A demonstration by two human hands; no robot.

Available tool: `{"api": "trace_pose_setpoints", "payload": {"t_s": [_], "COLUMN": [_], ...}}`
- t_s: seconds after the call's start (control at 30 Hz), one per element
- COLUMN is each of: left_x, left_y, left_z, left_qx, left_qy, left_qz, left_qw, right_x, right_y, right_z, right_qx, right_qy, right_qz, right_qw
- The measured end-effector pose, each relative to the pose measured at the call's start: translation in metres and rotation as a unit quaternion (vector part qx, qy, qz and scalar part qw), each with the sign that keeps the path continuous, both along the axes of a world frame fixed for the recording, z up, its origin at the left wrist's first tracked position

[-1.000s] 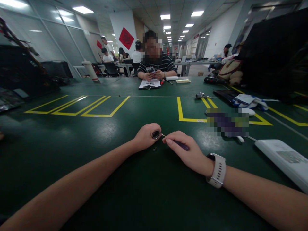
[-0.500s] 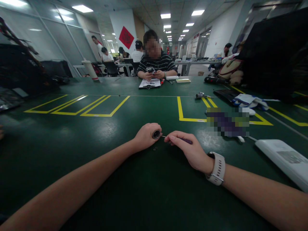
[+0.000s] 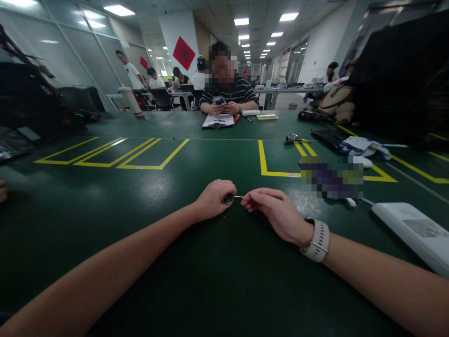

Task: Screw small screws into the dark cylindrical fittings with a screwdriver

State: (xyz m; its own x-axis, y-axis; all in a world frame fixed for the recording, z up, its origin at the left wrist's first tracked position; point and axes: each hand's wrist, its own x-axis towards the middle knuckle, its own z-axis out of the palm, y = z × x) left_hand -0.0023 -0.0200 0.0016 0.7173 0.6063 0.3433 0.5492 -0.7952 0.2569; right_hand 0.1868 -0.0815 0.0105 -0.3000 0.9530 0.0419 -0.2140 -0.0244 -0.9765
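1. The left hand [image 3: 210,200] closes its fingers around a dark, round, hollow metal part [image 3: 228,199], apparently to steady it, its opening towards the wearer.
2. The right hand [image 3: 278,211] pinches a slim, purple-handled metal tool [image 3: 239,196], likely for fine control, its shaft reaching the part's rim.
3. Two tiny rings [image 3: 226,216] lie near the left hand on the green surface [image 3: 168,276].
4. Since the earlier frame, the right fingers have shifted and now hide most of the handle.

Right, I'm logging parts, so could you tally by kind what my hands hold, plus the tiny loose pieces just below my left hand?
Round metal part: 1
Thin-shafted tool: 1
Tiny ring-like pieces: 2
Total: 4
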Motion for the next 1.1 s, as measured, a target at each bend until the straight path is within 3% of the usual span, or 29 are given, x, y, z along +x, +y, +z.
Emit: {"api": "trace_pose_setpoints", "payload": {"t_s": [0.13,0.23,0.33,0.4,0.5,0.63,0.83,0.97,1.1], "left_x": [0.0,0.001,0.002,0.003,0.004,0.003,0.001,0.001,0.001], "left_y": [0.001,0.0,-0.001,-0.002,-0.003,-0.003,0.0,0.001,-0.001], "left_z": [0.0,0.0,0.0,0.0,0.001,0.001,0.0,-0.001,0.0], "left_qx": [-0.003,0.009,0.035,0.051,0.062,0.067,0.029,0.01,0.047], "left_qy": [0.0,0.006,0.022,0.038,0.058,0.066,0.01,-0.008,0.029], "left_qz": [0.003,0.023,0.041,0.04,0.026,0.009,-0.002,0.006,0.027], "left_qw": [1.0,1.0,0.998,0.997,0.996,0.996,1.0,1.0,0.998], "right_x": [0.001,-0.001,-0.006,-0.007,-0.005,0.001,0.002,0.002,-0.001], "right_y": [0.001,-0.006,-0.014,-0.016,-0.012,-0.001,0.006,0.003,-0.007], "right_z": [-0.001,0.004,0.009,0.011,0.009,0.003,-0.002,0.0,0.006], "right_qx": [-0.021,0.087,0.226,0.263,0.213,0.05,-0.061,-0.037,0.101], "right_qy": [0.019,-0.081,-0.215,-0.245,-0.214,-0.06,0.065,0.045,-0.111], "right_qz": [0.002,-0.022,-0.04,-0.036,-0.021,0.005,0.02,0.004,-0.024], "right_qw": [1.0,0.993,0.949,0.932,0.953,0.997,0.996,0.998,0.988]}}
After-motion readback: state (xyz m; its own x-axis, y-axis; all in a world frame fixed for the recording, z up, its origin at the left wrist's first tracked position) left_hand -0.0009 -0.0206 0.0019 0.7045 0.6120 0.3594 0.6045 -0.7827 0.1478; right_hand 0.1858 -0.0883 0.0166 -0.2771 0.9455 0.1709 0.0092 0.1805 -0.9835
